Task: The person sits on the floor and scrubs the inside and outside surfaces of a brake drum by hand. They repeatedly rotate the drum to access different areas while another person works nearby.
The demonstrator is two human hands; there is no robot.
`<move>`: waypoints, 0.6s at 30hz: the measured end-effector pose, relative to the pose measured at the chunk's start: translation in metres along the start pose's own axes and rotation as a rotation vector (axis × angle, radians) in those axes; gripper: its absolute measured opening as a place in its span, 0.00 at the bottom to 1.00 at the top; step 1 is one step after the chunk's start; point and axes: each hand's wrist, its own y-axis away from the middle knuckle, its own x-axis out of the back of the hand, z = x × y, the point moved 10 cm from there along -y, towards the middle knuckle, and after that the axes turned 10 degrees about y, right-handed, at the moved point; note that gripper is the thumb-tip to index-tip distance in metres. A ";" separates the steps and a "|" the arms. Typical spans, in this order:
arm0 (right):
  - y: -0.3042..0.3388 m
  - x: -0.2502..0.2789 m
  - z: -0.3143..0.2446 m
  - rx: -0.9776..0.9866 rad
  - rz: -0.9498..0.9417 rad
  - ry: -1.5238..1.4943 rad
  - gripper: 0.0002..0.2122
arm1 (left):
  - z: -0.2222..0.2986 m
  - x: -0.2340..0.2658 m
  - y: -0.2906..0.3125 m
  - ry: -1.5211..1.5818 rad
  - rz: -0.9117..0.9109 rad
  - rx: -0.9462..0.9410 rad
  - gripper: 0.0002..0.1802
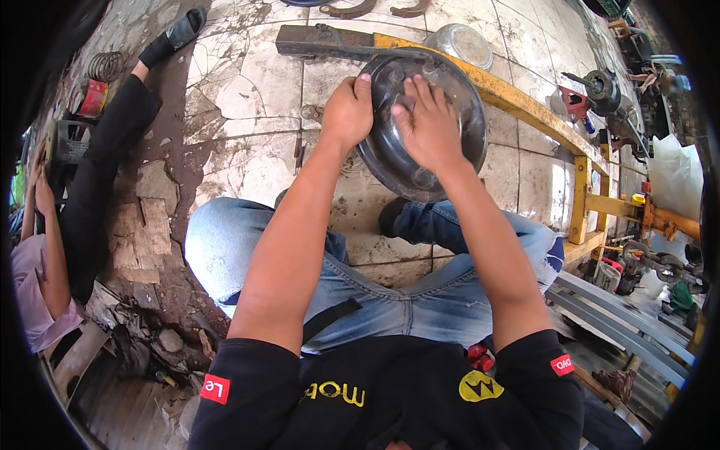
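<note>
A round, dished black metal plate (420,161) with a raised rim and a few round marks on its face is tilted up in front of my bent legs. My left hand (349,112) is closed on its left rim, thumb on top and the other fingers out of sight behind the edge. Flat on the face of the plate lies my right hand (429,124), fingers stretched out and thumb apart. The plate's far edge is close to the dark end of a yellow steel beam (517,105); I cannot tell whether they touch.
Behind the beam stands a clear round container (461,45). Two curved metal pieces (349,9) lie on the tiled floor (240,112) at the far side. Another person's leg (112,150) stretches along the left, near a coil spring (105,66). Tools and a yellow frame (581,199) crowd the right.
</note>
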 end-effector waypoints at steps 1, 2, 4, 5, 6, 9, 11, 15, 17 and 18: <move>0.000 -0.001 -0.001 0.007 0.014 -0.007 0.30 | -0.001 0.000 -0.001 0.006 -0.011 0.003 0.28; 0.000 -0.002 -0.001 0.015 0.027 -0.017 0.30 | -0.002 0.000 -0.001 0.011 -0.021 0.008 0.28; -0.007 -0.002 0.006 -0.001 0.021 -0.017 0.32 | -0.003 -0.002 -0.001 0.009 -0.029 0.017 0.29; -0.007 -0.004 0.007 -0.024 0.016 -0.031 0.32 | 0.001 -0.003 -0.002 -0.002 -0.033 0.023 0.29; -0.006 -0.007 0.005 -0.046 0.011 -0.045 0.32 | 0.003 -0.004 -0.001 -0.013 -0.038 0.030 0.29; 0.004 -0.010 -0.005 0.000 -0.022 -0.072 0.34 | 0.000 -0.002 0.000 -0.017 -0.014 0.008 0.29; 0.004 -0.007 0.001 0.041 -0.020 -0.080 0.35 | 0.001 -0.002 -0.004 -0.007 -0.024 -0.009 0.29; 0.005 -0.012 -0.007 -0.007 -0.035 -0.026 0.35 | 0.004 -0.002 -0.001 -0.038 0.005 -0.014 0.30; 0.011 -0.007 -0.006 0.004 -0.047 -0.068 0.35 | 0.003 0.000 -0.003 -0.018 -0.005 -0.012 0.30; 0.005 -0.006 0.006 -0.018 -0.056 -0.058 0.35 | 0.001 0.000 -0.002 -0.010 -0.014 -0.008 0.30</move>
